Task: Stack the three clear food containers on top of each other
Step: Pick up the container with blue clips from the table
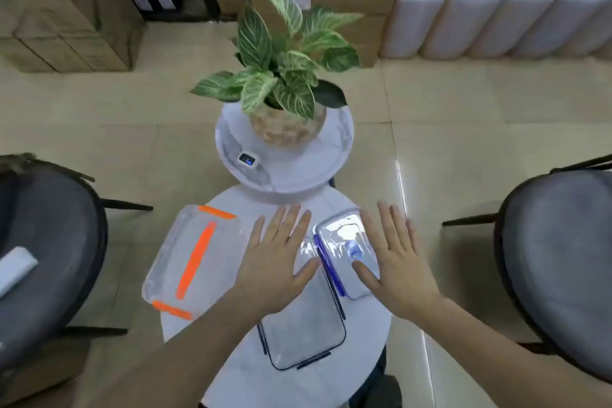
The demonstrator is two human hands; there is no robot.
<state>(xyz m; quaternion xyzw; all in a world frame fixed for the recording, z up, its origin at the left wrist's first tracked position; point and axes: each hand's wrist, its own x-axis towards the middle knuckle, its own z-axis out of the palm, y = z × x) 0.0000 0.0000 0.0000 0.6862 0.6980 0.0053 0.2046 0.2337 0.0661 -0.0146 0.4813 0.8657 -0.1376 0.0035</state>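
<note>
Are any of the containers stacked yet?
No: the orange-clipped container, dark-rimmed container and blue-clipped container all lie side by side on the table.

orange-clipped container (pixel 193 258) flat, lidded, 9 o'clock | dark-blue-rimmed container (pixel 303 328) flat, lidded, 6 o'clock | small blue-clipped container (pixel 344 252) lidded, 3 o'clock, none stacked

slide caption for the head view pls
Open left hand and right hand above three unstacked containers on a round table.
</note>
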